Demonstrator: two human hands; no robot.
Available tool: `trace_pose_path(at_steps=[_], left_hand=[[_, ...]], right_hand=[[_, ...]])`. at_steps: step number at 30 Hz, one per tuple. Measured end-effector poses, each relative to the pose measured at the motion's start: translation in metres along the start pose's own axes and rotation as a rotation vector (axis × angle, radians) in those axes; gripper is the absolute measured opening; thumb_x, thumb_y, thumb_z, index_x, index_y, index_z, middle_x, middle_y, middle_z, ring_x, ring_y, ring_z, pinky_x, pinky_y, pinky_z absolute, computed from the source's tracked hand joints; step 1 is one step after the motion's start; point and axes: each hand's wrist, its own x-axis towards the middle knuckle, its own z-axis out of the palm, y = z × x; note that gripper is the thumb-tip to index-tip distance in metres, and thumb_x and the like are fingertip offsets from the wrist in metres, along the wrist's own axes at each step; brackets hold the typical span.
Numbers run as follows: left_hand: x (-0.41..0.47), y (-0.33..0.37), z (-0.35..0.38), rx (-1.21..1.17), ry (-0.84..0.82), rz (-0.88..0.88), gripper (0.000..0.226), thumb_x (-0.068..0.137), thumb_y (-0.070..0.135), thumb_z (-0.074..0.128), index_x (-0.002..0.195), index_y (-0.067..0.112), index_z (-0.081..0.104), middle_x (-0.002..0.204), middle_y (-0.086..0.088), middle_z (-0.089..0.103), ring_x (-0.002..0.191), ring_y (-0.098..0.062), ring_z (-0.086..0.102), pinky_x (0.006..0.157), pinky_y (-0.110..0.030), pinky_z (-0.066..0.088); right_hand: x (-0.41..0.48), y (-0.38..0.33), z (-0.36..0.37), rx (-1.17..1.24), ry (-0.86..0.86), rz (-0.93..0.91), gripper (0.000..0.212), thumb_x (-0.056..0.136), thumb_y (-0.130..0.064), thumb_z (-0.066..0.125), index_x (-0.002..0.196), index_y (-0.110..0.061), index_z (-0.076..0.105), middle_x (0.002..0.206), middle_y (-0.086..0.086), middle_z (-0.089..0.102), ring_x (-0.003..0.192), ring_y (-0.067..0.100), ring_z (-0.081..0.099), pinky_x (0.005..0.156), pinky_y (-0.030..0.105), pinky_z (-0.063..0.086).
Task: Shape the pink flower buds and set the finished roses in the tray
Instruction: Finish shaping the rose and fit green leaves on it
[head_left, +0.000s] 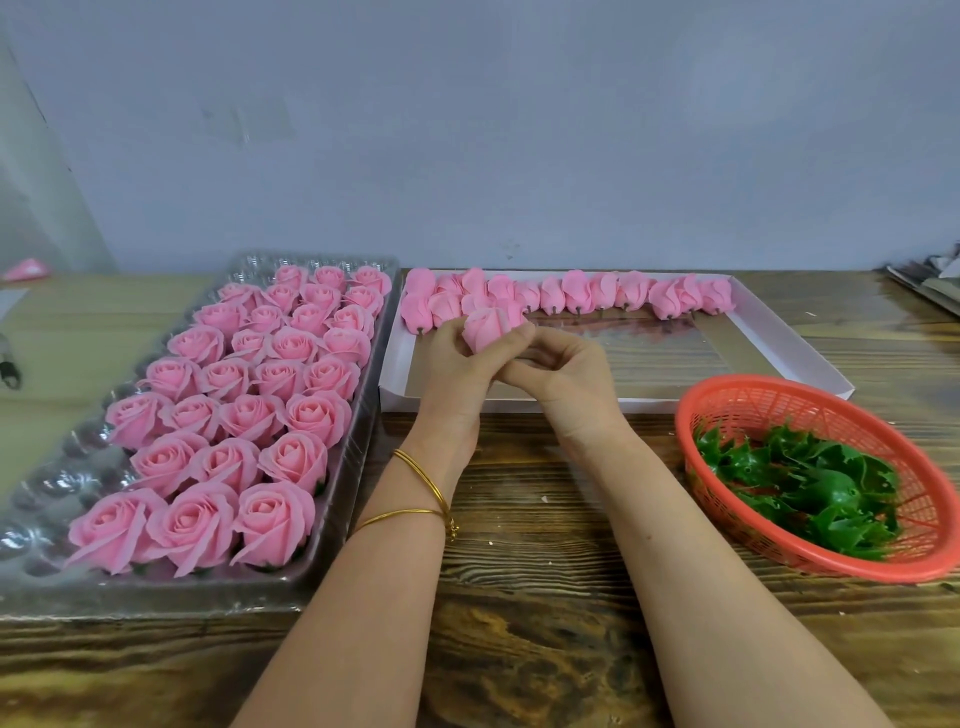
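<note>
- Both hands are up over the white box (810, 364), working 1 pink bud (485, 328) between them.
- The left hand (457, 364) pinches the bud from the left side, and its thumb and fingertips cover the bud's lower edge.
- The right hand (563, 366) curls in from the right, forefinger against the bud. The bud's base and stem end are hidden behind those fingers.
- 2 gold bangles (423, 486) sit on the left wrist.
- Behind the hands, a row of unshaped buds (576, 292) lines the box's far wall. The leftmost ones pile up and are hard to count.
- The clear tray (49, 486) on the left holds the finished roses (249, 397). Its near corner blurs into glare.
- On the right of the counter (519, 597), an orange basket (810, 392) holds green calyxes (815, 483), and they are smeared by blur.
- A pink scrap (26, 270) and a dark object (9, 364) are cut off at the left edge.
- A grey stack (930, 286) is cut off at the right edge and I cannot identify it.
</note>
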Motion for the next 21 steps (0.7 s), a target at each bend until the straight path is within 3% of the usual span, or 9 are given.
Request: trace_pose_path(at_steps=[3, 9, 13, 18, 21], left_hand=[[0.0007, -0.0028, -0.0002, 0.008, -0.038, -0.024, 0.047, 0.078, 0.011, 0.077, 0.115, -0.010, 0.058, 0.112, -0.032, 0.063, 0.107, -0.043, 0.063, 0.097, -0.053, 0.050], [-0.0003, -0.0037, -0.0015, 0.027, -0.110, 0.002, 0.019, 0.083, 0.008, 0.072, 0.101, 0.007, 0.067, 0.097, -0.018, 0.070, 0.099, -0.033, 0.068, 0.088, -0.043, 0.053], [-0.0012, -0.0053, -0.0020, 0.044, -0.093, 0.007, 0.024, 0.080, 0.011, 0.074, 0.100, 0.000, 0.068, 0.101, -0.023, 0.069, 0.101, -0.034, 0.067, 0.095, -0.050, 0.051], [-0.0001, -0.0062, -0.0024, 0.043, -0.074, 0.023, 0.029, 0.078, 0.022, 0.076, 0.098, 0.001, 0.071, 0.093, -0.016, 0.073, 0.095, -0.028, 0.070, 0.087, -0.042, 0.055], [0.0021, -0.0080, -0.0025, 0.034, -0.067, 0.029, 0.014, 0.079, 0.020, 0.077, 0.087, 0.010, 0.073, 0.086, -0.011, 0.073, 0.086, -0.024, 0.071, 0.076, -0.036, 0.055]], right_hand=[[0.0000, -0.0004, -0.0008, 0.035, 0.023, -0.004, 0.031, 0.073, 0.005, 0.074, 0.094, -0.016, 0.067, 0.079, 0.000, 0.075, 0.080, 0.012, 0.071, 0.073, 0.022, 0.054], [-0.0005, 0.0012, -0.0010, 0.090, 0.007, 0.037, 0.044, 0.077, 0.013, 0.070, 0.101, -0.013, 0.045, 0.079, 0.005, 0.075, 0.078, 0.013, 0.072, 0.069, 0.020, 0.055], [-0.0012, 0.0001, -0.0011, 0.110, -0.043, 0.052, 0.046, 0.077, 0.018, 0.068, 0.098, -0.014, 0.043, 0.075, -0.006, 0.075, 0.083, -0.001, 0.070, 0.066, 0.014, 0.053], [-0.0015, -0.0001, 0.0007, 0.130, -0.086, 0.068, 0.046, 0.076, 0.022, 0.065, 0.100, -0.010, 0.042, 0.083, 0.007, 0.073, 0.077, 0.016, 0.071, 0.069, 0.026, 0.058], [-0.0012, 0.0003, 0.0020, 0.127, -0.097, 0.067, 0.047, 0.076, 0.025, 0.062, 0.099, -0.010, 0.042, 0.084, 0.013, 0.070, 0.077, 0.020, 0.068, 0.073, 0.029, 0.058]])
